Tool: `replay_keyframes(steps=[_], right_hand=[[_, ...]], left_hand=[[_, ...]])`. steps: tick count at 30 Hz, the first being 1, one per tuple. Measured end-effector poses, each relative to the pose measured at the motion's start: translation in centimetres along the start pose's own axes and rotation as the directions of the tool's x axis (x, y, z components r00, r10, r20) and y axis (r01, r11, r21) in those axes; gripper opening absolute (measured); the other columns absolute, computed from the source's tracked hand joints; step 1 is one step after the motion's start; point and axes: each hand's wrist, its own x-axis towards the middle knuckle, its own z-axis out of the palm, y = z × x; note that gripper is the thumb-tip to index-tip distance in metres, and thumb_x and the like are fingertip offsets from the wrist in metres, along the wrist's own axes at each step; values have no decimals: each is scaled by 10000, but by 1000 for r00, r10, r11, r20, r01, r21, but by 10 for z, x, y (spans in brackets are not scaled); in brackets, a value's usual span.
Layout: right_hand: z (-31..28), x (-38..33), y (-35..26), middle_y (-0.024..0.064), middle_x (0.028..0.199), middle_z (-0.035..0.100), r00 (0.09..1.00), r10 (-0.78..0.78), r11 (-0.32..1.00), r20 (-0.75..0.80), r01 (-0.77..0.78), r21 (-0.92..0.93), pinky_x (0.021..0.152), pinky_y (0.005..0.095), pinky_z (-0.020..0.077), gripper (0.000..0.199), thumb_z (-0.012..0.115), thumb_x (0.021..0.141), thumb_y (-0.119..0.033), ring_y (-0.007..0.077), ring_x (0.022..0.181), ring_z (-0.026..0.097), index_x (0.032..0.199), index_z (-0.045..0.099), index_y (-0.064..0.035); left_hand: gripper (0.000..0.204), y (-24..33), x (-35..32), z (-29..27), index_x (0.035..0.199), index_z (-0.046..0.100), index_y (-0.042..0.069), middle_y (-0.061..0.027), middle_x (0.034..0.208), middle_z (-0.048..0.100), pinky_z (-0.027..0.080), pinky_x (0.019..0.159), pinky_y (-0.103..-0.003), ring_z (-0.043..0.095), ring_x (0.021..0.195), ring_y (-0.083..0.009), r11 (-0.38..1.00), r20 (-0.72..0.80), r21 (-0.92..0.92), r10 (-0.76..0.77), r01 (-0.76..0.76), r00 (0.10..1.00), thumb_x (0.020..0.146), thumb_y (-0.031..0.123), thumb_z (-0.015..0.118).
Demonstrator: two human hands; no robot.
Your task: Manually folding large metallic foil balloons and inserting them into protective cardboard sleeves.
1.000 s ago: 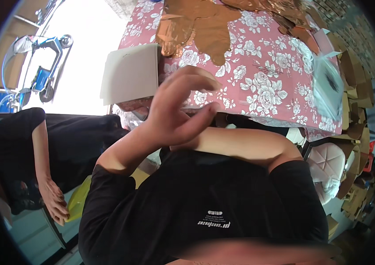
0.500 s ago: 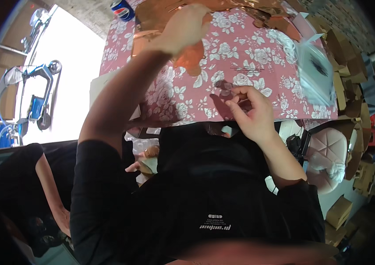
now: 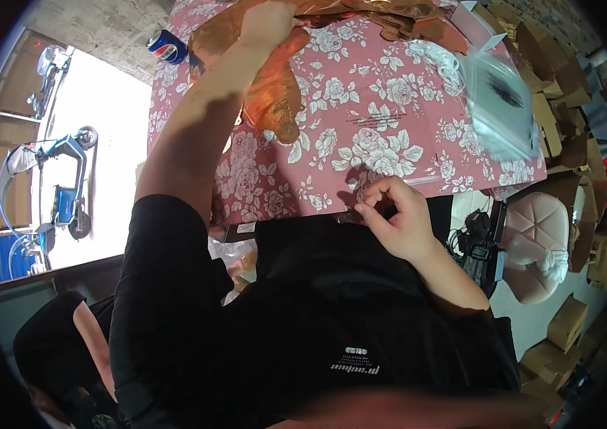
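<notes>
At the far left of the table my left hand (image 3: 269,25) reaches out. Its fingers are closed on a shiny copper-coloured foil piece (image 3: 278,93), whose flat, rounded end trails towards me over the cloth; the fingertips are partly hidden. More crumpled copper foil (image 3: 210,36) lies around that hand. My right hand (image 3: 403,222) is over the table's near edge, half curled, thumb and forefinger apart. Nothing shows between them, and its shadow falls on the floral tablecloth (image 3: 382,154).
A blue can (image 3: 168,47) stands at the far left corner. On the right lie clear plastic bags (image 3: 500,107), white string (image 3: 446,68) and a white box (image 3: 474,27). A pale padded stool (image 3: 536,243) and cardboard boxes (image 3: 568,322) are beyond. Another person's arm (image 3: 95,343) is at lower left.
My left hand has moved left and farther away, and the foil end has shifted left with it. My right hand keeps its curled pose, slightly nearer me. The whole view has tilted a little.
</notes>
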Motion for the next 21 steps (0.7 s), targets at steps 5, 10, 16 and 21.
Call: replay_keyframes(steps=[5, 10, 16, 21], right_hand=[[4, 10, 1, 28, 818, 662, 997, 43, 999, 60, -44, 2, 614, 245, 505, 182, 780, 891, -22, 81, 706, 649, 948, 607, -21], [-11, 49, -12, 55, 847, 668, 998, -34, 988, 60, 43, -151, 714, 279, 537, 150, 769, 896, -50, 134, 783, 666, 938, 630, -15], [-35, 147, 7, 124, 1019, 709, 993, -116, 864, 23, 112, -491, 805, 366, 552, 271, 784, 899, -216, 261, 905, 707, 1066, 686, -28], [-9, 248, 58, 191, 1176, 705, 862, -506, 677, -46, 363, -641, 898, 456, 538, 484, 778, 905, -309, 355, 1069, 683, 1276, 659, -22]], left_hand=[[227, -19, -25, 5, 937, 790, 78, -209, 898, 748, 582, 829, -483, 735, 893, -389, 869, -424, -166, 365, -467, 829, 844, 274, 720], [167, -29, -18, 11, 893, 796, 112, -172, 875, 754, 581, 791, -482, 740, 857, -370, 993, -84, 25, 120, -118, 989, 819, 241, 722], [203, 7, -14, -20, 880, 779, 96, -176, 855, 749, 579, 792, -484, 745, 857, -359, 982, -28, -182, -63, 56, 998, 889, 296, 745], [201, -14, -6, -16, 885, 776, 94, -178, 860, 749, 578, 793, -486, 744, 860, -362, 979, -28, -188, -81, 74, 996, 890, 293, 746]])
